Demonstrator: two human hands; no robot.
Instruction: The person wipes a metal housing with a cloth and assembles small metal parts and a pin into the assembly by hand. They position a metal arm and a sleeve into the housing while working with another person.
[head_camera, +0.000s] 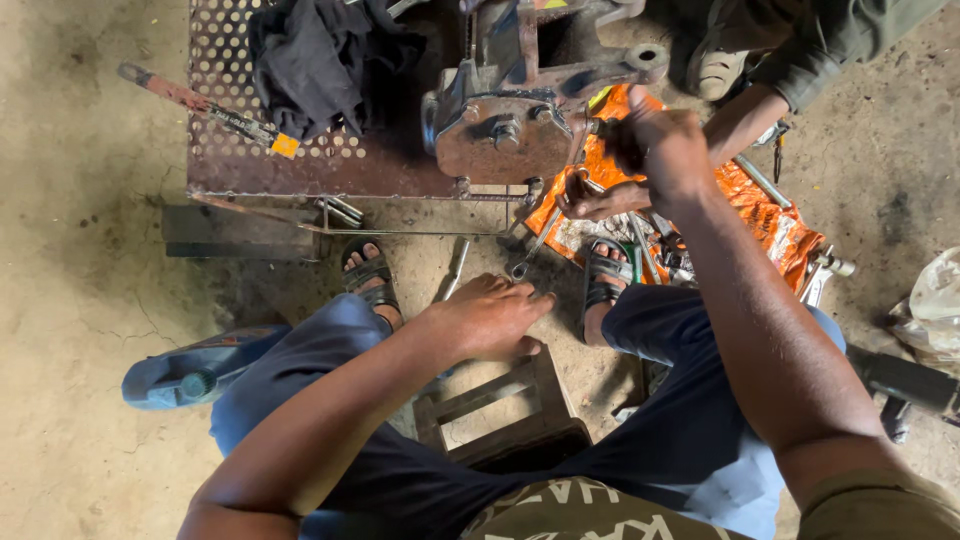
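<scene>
- Resting palm-down, left hand (492, 318) with fingers spread loosely and nothing gripped, low between the knees, just above a small wooden stool (505, 410); fingertips near a ring spanner (530, 250) lying on the dirt floor (70, 330).
- Far left on the floor: blue plastic bottle (195, 368) on its side, partly hidden behind the left thigh.
- Upper left: rusty perforated metal stand (230, 150), with a long red-handled tool (200, 105) lying slantwise on it and a crumpled black cloth (320, 60) heaped beside.
- Below the stand's front edge: left foot in a black sandal (370, 275).
- Centre top: heavy rust-brown cast metal part (520, 100) sitting at the right end of the stand, large bolt heads on its near face, a ringed lug jutting right.
- Right of the casting: right hand (660, 145) raised and curled into a fist close against the casting's right side; clenched around something small, though what it is cannot be told.
- Just beneath it: another person's hand (595, 200), reaching in from the upper right, holding a small metal piece over an orange sheet (770, 215).
- Orange sheet strewn with loose spanners and sockets; right foot in a sandal (603, 280) at its near edge.
- Far right: pale plastic bag (935, 300) and a dark metal block (905, 380) on the floor.
</scene>
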